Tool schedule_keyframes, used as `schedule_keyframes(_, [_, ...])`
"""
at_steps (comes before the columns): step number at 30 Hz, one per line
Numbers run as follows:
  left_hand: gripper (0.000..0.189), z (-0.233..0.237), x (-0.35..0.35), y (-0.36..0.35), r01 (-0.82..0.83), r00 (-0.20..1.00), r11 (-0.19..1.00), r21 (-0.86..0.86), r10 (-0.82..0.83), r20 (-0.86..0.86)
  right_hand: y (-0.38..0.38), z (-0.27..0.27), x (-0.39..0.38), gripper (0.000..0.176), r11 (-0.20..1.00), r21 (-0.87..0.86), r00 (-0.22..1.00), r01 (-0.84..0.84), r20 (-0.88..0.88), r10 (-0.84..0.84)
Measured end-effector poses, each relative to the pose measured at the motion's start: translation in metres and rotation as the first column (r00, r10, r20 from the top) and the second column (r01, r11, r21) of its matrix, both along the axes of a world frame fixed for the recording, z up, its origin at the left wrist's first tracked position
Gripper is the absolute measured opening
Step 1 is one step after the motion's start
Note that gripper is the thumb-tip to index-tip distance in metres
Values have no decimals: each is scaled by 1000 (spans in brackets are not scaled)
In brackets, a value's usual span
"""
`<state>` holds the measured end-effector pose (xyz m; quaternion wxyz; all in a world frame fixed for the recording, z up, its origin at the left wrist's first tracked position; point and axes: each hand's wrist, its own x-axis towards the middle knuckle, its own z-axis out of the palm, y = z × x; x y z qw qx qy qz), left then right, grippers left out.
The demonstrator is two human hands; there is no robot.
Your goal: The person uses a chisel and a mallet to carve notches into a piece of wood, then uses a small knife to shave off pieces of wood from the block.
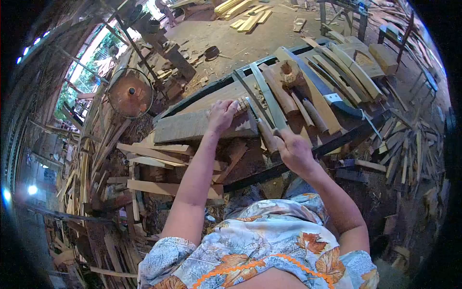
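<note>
My left hand (pixel 221 115) presses down on a small carved wooden piece (pixel 239 106) lying on a thick grey plank (pixel 192 126) of the workbench. My right hand (pixel 294 151) grips the wooden handle of a chisel (pixel 263 129), whose metal blade points at the carved piece beside my left fingers. Several other chisels with brown wooden handles (pixel 281 94) lie side by side on the bench just beyond my hands.
A large blade with a black handle (pixel 332 98) and wooden slats (pixel 351 72) lie at the bench's far right. A rusty circular saw disc (pixel 130 94) stands left. Offcuts and planks (pixel 144 168) litter the floor all around.
</note>
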<state>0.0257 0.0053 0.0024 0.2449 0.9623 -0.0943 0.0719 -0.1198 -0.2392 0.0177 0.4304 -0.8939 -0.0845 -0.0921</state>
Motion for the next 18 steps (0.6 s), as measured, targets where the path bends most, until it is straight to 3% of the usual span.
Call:
schedule_keyframes(1, [37, -7, -1, -8, -127, 987, 990, 65, 119, 111, 9, 5, 8, 26, 999, -52, 999, 0, 42, 2])
schedule_keyframes(2, [34, -12, -1, -15, -256, 947, 960, 115, 225, 229, 14, 15, 14, 24, 990, -134, 998, -35, -49, 29])
schedule_keyframes(3, [34, -14, -2, -21, -260, 945, 960, 109, 229, 232, 21, 12, 22, 24, 990, -139, 998, -38, -45, 32])
schedule_keyframes(5, [36, -14, -8, -31, -421, 880, 889, 183, 350, 321, 33, -6, 39, 23, 995, -94, 999, -40, 5, 41])
schedule_keyframes(9, [31, -12, -9, -29, -410, 869, 893, 184, 321, 377, 44, -11, 55, 22, 986, -161, 998, -48, -39, 42])
schedule_keyframes(18, [31, -5, -12, -30, -385, 890, 911, 150, 324, 322, 38, -6, 47, 19, 948, -307, 995, -86, -81, 64])
